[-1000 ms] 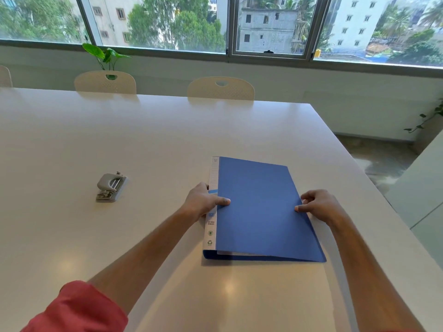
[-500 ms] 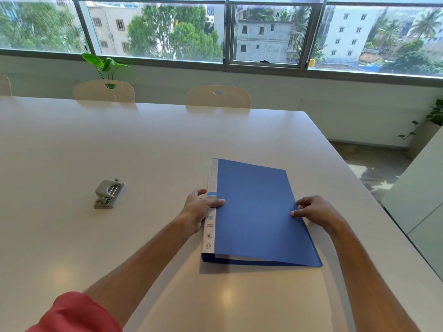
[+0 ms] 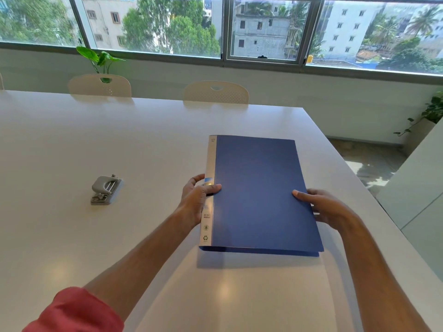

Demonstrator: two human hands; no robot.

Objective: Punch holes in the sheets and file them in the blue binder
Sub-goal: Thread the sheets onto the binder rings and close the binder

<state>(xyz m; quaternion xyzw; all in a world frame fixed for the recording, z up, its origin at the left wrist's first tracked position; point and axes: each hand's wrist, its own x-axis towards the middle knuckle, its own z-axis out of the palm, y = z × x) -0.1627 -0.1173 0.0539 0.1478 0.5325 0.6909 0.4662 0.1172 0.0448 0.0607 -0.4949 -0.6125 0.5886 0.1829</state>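
Note:
A closed blue binder [image 3: 259, 190] with a pale labelled spine on its left side is held slightly above the white table [image 3: 119, 144], casting a shadow below its near edge. My left hand [image 3: 196, 200] grips the spine, thumb on the cover and fingers behind. My right hand [image 3: 323, 207] grips the binder's right edge, thumb on top. A grey hole punch [image 3: 105, 189] sits on the table to the left, apart from both hands. No loose sheets are visible.
Two pale chairs [image 3: 217, 92] stand at the table's far edge, with a green plant [image 3: 100, 59] behind the left one. The table's right edge [image 3: 359, 188] runs close to the binder; beyond it are floor and a pale cabinet.
The binder has been lifted off the table, its near edge raised. Both hands have closed round its sides and moved slightly towards me.

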